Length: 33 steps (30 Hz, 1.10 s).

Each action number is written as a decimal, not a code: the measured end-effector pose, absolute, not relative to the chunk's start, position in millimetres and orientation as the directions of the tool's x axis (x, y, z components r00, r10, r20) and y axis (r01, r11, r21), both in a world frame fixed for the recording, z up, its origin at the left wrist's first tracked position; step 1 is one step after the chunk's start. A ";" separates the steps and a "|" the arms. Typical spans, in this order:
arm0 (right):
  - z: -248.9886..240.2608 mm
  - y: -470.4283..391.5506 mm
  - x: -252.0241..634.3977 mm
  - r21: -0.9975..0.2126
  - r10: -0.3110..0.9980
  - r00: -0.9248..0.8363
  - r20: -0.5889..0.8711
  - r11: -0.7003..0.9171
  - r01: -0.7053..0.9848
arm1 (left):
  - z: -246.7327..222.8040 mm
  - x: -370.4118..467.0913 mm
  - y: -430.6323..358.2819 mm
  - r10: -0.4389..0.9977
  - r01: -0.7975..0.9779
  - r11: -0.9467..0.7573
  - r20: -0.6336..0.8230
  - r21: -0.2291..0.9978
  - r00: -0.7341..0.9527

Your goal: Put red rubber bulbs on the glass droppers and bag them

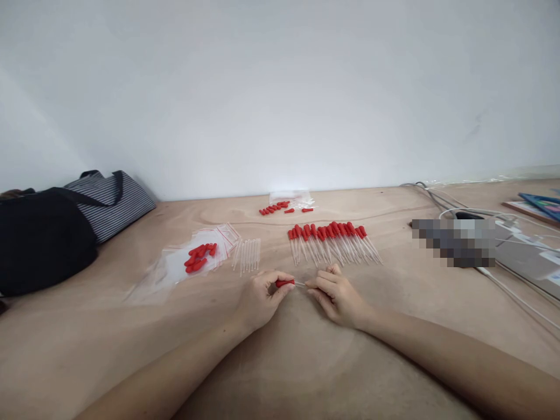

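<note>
Between thumb and fingers, my left hand (263, 296) pinches a red rubber dropper bulb (285, 283). A thin clear glass dropper tube (300, 284) runs from the bulb's right end into the closed fingers of my right hand (335, 294). How deep the tube sits in the bulb cannot be made out. Just beyond my right hand lies a row of droppers (330, 242) with red bulbs on clear tubes. Several bare glass tubes (249, 255) lie side by side beyond my left hand. Loose red bulbs (200, 256) rest on clear zip bags (175, 274) to the left.
At the back, more red bulbs (273, 207) lie by a clear bag (291, 197). A black and striped bag (109, 204) stands at the left. Toward the right are a blurred-out dark item (455, 242), a laptop (531, 256) and cables (520, 297) on the wooden table (210, 350).
</note>
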State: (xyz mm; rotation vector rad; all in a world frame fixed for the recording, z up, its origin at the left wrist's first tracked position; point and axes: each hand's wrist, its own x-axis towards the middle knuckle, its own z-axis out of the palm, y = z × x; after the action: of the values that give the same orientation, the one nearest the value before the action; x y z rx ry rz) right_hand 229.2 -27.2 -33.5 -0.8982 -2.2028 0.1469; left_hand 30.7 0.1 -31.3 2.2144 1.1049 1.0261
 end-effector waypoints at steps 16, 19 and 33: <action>-31.6 -11.7 232.4 -0.184 0.481 -0.593 0.645 0.851 0.491 | -34.4 31.1 1.3 0.827 0.399 -0.522 0.334 0.754 0.452; -32.1 -9.5 232.1 -0.218 0.496 -0.566 0.658 0.845 0.488 | -36.0 28.8 2.9 0.852 0.395 -0.469 0.286 0.790 0.438; -34.2 -8.3 233.0 -0.307 0.555 -0.466 0.689 0.806 0.506 | -39.6 28.2 3.9 0.880 0.269 -0.380 0.257 0.885 0.399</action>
State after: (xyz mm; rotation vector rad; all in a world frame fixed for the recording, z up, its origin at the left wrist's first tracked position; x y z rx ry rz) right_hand 233.0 -8.3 -34.2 -0.7793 -2.1511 0.0742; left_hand 28.2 3.9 -39.6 1.8649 0.9888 0.9751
